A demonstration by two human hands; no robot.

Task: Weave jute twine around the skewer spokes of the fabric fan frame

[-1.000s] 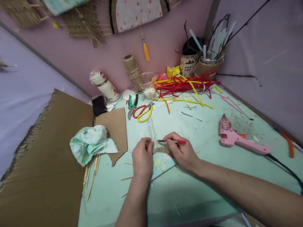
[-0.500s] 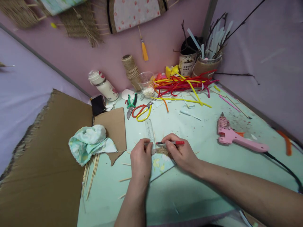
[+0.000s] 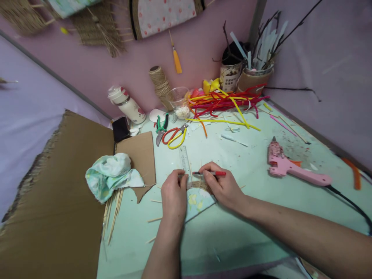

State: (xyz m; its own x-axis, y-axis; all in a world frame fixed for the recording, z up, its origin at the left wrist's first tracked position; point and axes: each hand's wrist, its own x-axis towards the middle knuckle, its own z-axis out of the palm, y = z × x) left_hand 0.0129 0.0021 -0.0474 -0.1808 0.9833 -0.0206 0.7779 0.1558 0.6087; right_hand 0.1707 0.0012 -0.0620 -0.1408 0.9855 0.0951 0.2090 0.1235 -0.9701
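My left hand [image 3: 173,193] is closed, with thumb and fingertips pressing a clear ruler [image 3: 183,158] that points away from me. My right hand [image 3: 228,188] grips a red pen [image 3: 220,173], its tip just right of the ruler beside a thin wooden stick [image 3: 190,167]. Under both hands lies a half-round piece covered in floral fabric [image 3: 197,203]. Brown twine [image 3: 205,186] runs along its curved edge, and several sticks fan out from it, such as one stick [image 3: 155,219] on the left. My hands cover part of the piece.
A pink glue gun [image 3: 296,170] lies on the right with its cord. Beyond my hands are scissors [image 3: 177,137], green-handled pruners [image 3: 161,130] and red and yellow pipe cleaners [image 3: 223,102]. Crumpled fabric [image 3: 109,176] and cardboard [image 3: 69,186] are on the left.
The pen tip has shifted slightly away from me along the stick. My left hand stays on the ruler, and the view has moved a little.
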